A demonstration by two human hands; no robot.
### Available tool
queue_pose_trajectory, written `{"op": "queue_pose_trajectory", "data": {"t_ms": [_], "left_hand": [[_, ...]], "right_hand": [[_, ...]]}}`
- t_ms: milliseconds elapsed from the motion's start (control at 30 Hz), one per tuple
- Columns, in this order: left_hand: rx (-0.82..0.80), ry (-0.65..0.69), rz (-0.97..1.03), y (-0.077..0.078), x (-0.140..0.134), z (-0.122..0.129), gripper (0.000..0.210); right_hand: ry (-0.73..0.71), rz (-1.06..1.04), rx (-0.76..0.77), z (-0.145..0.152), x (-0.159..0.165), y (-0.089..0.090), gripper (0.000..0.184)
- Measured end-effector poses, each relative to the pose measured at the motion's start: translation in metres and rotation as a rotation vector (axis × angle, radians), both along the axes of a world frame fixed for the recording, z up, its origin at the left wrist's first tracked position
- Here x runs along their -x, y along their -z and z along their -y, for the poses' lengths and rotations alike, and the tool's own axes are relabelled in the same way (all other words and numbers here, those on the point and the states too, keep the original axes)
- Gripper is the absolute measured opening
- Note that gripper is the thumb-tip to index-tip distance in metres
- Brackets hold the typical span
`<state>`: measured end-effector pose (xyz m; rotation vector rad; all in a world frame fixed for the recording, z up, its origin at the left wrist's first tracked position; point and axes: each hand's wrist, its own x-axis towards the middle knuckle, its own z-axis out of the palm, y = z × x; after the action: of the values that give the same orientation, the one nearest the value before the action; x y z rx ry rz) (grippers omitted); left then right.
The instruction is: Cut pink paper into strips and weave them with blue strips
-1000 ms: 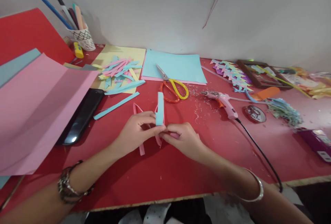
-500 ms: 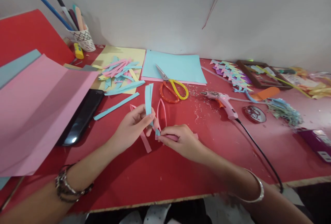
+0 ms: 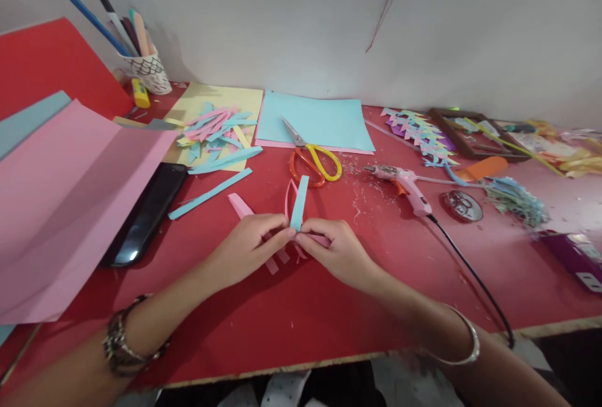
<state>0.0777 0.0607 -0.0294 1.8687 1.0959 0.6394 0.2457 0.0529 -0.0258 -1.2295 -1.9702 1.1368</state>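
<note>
Held strip [image 3: 300, 200] is light blue, neighbouring strip [image 3: 240, 206] pink, bench [image 3: 226, 338] plain red, wall [image 3: 263, 24] pale grey, scissors [image 3: 306, 145] orange-red and yellow at the handles, glue gun [image 3: 414, 192] pink with orange trigger [image 3: 401, 188] and black cord [image 3: 470, 275], cup [image 3: 151, 71] white with black scalloped linework.

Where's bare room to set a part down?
Bare: the red table between left hand, right hand and its front edge; also between black cord and purple box. Crowded: farther back, around scissors, paper-strip pile and glue gun.
</note>
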Motion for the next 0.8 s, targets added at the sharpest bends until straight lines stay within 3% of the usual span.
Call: {"op": "queue_pose_trajectory", "data": {"t_ms": [333, 567, 733, 800], "left_hand": [[-0.068, 0.131, -0.084, 0.0003, 0.0003, 0.0006, 0.036], [0.005, 0.182, -0.033, 0.0009, 0.0007, 0.0000, 0.032], [-0.192, 0.024, -0.051, 0.0006, -0.0001, -0.0006, 0.033], [-0.199, -0.050, -0.021, 0.0001, -0.0003, -0.0006, 0.030]], "right_hand": [[0.018, -0.044, 0.052, 0.0002, -0.0008, -0.0012, 0.024], [0.079, -0.095, 0.083, -0.0019, 0.0006, 0.0004, 0.022], [0.098, -0.227, 0.132, -0.0012, 0.0008, 0.0008, 0.015], [0.095, -0.267, 0.162, -0.0005, 0.0009, 0.0002, 0.014]]}}
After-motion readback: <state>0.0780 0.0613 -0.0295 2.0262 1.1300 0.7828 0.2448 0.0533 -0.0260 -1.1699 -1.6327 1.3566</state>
